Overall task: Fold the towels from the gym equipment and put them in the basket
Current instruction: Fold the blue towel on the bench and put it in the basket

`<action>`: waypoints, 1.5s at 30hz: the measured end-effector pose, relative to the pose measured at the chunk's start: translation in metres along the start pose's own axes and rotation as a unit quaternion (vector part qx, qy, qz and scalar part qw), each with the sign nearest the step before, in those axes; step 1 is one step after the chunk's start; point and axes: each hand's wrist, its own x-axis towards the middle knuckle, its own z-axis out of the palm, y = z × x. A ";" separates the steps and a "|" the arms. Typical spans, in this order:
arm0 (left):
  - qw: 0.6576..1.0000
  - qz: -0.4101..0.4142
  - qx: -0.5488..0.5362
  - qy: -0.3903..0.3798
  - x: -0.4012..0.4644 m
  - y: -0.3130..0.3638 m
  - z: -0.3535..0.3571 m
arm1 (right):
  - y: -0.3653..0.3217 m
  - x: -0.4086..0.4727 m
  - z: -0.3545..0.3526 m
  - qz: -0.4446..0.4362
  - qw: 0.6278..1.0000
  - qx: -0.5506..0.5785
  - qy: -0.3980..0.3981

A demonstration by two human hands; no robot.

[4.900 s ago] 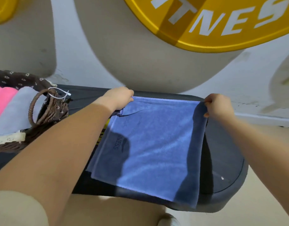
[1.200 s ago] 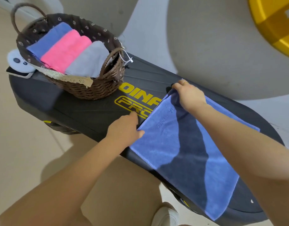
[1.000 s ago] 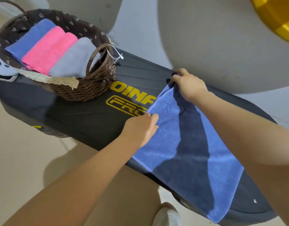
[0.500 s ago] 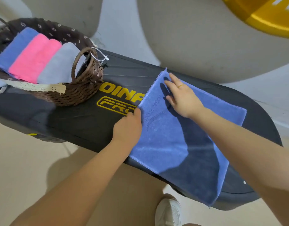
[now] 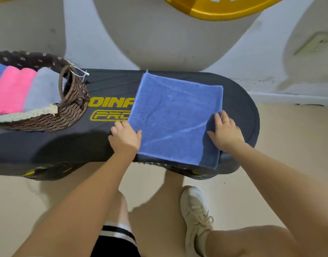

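Our left hand (image 5: 125,139) gripped the blue towel (image 5: 176,117) at its left edge; our right hand (image 5: 225,133) lay flat on its right edge, beside bare platform (image 5: 241,108). Basket (image 5: 66,112) sat left.

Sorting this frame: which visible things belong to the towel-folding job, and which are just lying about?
Job:
- blue terry towel spread on the black oval gym platform
- left hand and right hand at its side edges
- brown wicker basket holding folded towels

Lying about:
- yellow round wall sign
- white sneaker
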 end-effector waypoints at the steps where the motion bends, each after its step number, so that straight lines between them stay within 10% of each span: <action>1: 1.000 -0.011 -0.002 -0.001 -0.002 -0.003 0.000 | 0.000 -0.011 0.004 0.020 0.999 0.032 0.016; 17: 0.979 -0.039 -0.185 -0.080 0.003 -0.015 -0.004 | -0.010 -0.064 0.035 0.214 0.903 0.372 -0.018; 21: 0.934 -0.018 -0.354 -0.040 -0.010 -0.021 -0.006 | 0.006 -0.079 0.035 0.255 0.810 0.528 -0.021; 30: 0.848 -0.095 -0.492 -0.173 -0.017 -0.013 -0.038 | 0.016 -0.101 -0.017 0.129 0.798 0.584 -0.068; 33: 0.885 -0.098 -0.411 -0.194 -0.012 -0.013 -0.052 | 0.016 -0.101 -0.032 0.114 0.796 0.591 -0.067; 37: 0.952 0.095 -0.203 -0.211 -0.012 -0.014 -0.063 | 0.018 -0.107 -0.042 0.116 0.829 0.533 -0.124; 40: 0.944 0.191 0.027 -0.268 -0.015 -0.012 -0.070 | 0.018 -0.111 -0.050 0.080 0.812 0.545 -0.193; 45: 0.938 0.266 0.187 -0.118 -0.017 -0.015 -0.063 | 0.005 -0.103 -0.054 0.052 0.853 0.481 -0.196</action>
